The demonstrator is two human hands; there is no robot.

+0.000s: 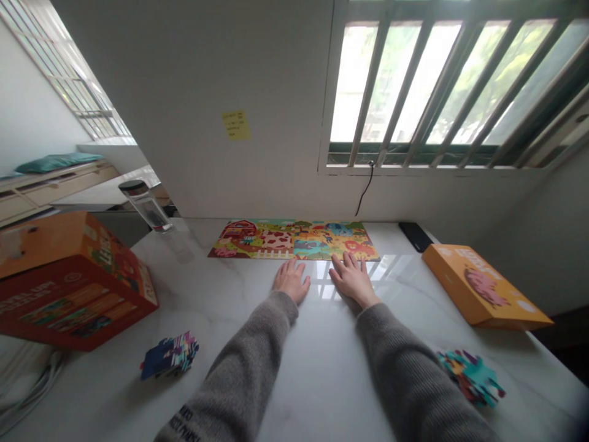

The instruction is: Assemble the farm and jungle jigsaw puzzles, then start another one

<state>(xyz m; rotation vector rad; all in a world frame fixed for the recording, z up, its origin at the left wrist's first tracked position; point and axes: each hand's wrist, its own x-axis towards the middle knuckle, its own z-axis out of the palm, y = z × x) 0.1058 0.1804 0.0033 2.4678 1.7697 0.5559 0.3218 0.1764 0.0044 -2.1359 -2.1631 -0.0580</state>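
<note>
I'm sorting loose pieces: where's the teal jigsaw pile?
In the head view, the teal jigsaw pile sits on the marble table at lower right, beside the right forearm and nearer the person than the orange box.

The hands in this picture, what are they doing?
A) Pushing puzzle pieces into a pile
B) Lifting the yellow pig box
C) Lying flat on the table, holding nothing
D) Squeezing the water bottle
C. The left hand and right hand lie palm down and empty on the white marble-patterned table, near the farm puzzle.
</note>
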